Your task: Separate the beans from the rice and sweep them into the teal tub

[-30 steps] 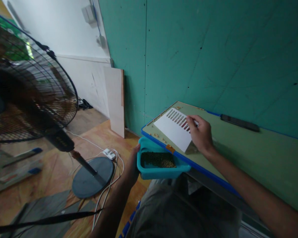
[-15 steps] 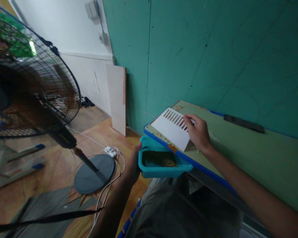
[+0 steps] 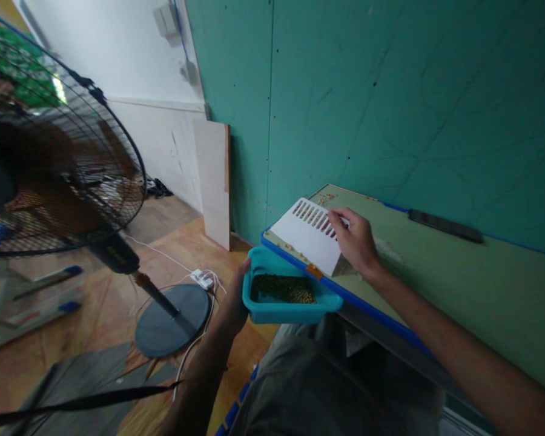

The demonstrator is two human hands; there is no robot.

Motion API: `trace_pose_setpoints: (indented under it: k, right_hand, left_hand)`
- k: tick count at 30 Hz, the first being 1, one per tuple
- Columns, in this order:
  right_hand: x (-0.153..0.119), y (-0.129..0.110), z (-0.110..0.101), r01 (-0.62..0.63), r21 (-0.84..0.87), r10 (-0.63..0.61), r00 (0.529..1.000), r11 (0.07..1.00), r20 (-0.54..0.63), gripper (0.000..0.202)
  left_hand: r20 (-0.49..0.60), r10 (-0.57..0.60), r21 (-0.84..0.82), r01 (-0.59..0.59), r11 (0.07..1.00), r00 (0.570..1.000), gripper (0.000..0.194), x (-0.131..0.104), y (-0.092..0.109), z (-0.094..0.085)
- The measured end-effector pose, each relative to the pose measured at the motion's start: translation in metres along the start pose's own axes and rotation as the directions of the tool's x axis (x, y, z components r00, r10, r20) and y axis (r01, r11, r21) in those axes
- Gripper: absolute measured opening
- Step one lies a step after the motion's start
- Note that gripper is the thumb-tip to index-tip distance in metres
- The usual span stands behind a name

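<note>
My left hand (image 3: 236,300) grips the left end of a turquoise tray (image 3: 284,313), held just below the table's front edge. Inside the tray lie dark green grains and a smaller patch of tan ones. My right hand (image 3: 354,239) pinches the slotted right side of a white card (image 3: 306,236) at the near left corner of the green tabletop (image 3: 436,272). A row of slots runs along the card's far side. Small tan grains (image 3: 295,249) are scattered beside the card, with more near the table's far corner.
A dark bar (image 3: 445,225) rests along the table's back edge by the green wall (image 3: 390,91). On the left stands a large fan (image 3: 113,248) with a round base (image 3: 172,321). A white power strip (image 3: 202,278) and cables lie on the floor, near a leaning board (image 3: 212,181).
The card and my right hand have shifted slightly left over the tabletop. My left hand and the tray have also moved a little left.
</note>
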State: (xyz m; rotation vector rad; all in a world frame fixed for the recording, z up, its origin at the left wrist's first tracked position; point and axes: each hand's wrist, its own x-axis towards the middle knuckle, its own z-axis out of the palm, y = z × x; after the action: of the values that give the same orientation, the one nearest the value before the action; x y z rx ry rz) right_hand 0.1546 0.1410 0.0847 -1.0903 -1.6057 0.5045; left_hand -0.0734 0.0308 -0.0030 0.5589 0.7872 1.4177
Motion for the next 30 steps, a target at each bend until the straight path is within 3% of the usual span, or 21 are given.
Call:
trace_pose_setpoints:
  k: [5,10,15,24,30]
  right_hand:
    - [0.001,0.003,0.000,0.002,-0.012,-0.002,1.000,1.000,0.002,0.034]
    - [0.001,0.001,0.004,0.017,-0.018,-0.017,1.000,1.000,0.013,0.033]
    - [0.002,0.001,0.007,0.041,-0.011,-0.041,0.999,0.999,0.009,0.032]
    - [0.004,0.002,0.008,0.001,0.026,-0.002,0.999,1.000,0.047,0.033]
    - [0.007,0.007,0.012,-0.026,0.052,0.022,0.996,0.998,0.082,0.033]
  left_hand:
    - [-0.103,-0.015,-0.006,0.014,1.000,0.995,0.042,0.001,0.011,-0.003]
    - [-0.147,0.053,-0.015,-0.056,0.998,0.988,0.029,0.001,0.024,-0.016]
    - [-0.182,0.011,-0.031,-0.017,0.999,0.983,0.033,0.003,0.032,-0.028]
    - [-0.200,0.135,-0.012,-0.140,0.990,0.971,0.034,0.007,0.032,-0.025]
    - [-0.214,0.135,-0.016,-0.141,0.990,0.968,0.029,0.006,0.031,-0.027]
